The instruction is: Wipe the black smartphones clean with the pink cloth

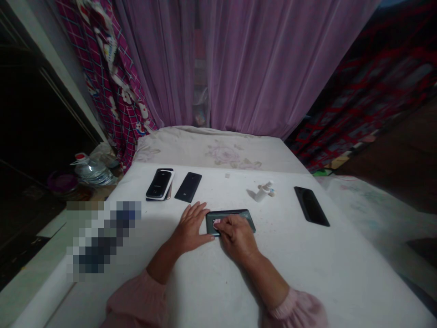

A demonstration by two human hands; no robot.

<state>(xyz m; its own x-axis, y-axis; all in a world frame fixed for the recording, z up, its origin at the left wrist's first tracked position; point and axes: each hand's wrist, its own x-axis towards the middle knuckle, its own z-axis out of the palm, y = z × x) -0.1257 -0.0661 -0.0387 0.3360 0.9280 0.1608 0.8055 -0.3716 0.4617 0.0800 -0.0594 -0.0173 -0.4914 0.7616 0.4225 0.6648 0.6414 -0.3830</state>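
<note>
A dark phone (239,217) lies flat on the white table (307,273) in front of me. My left hand (191,225) rests flat beside its left end, fingers stretched out, thumb touching the phone's edge. My right hand (235,232) lies over the phone's left half with fingers curled, pressing a small pink-white thing (216,222) against the phone; I cannot make out what it is. Both wrists wear pink sleeves.
Further back lie two stacked phones (160,184), a black phone (188,187) and, at right, another black phone (311,206). A small white bottle (263,191) lies on its side. A water bottle (90,169) stands left of the table. Purple curtains hang behind.
</note>
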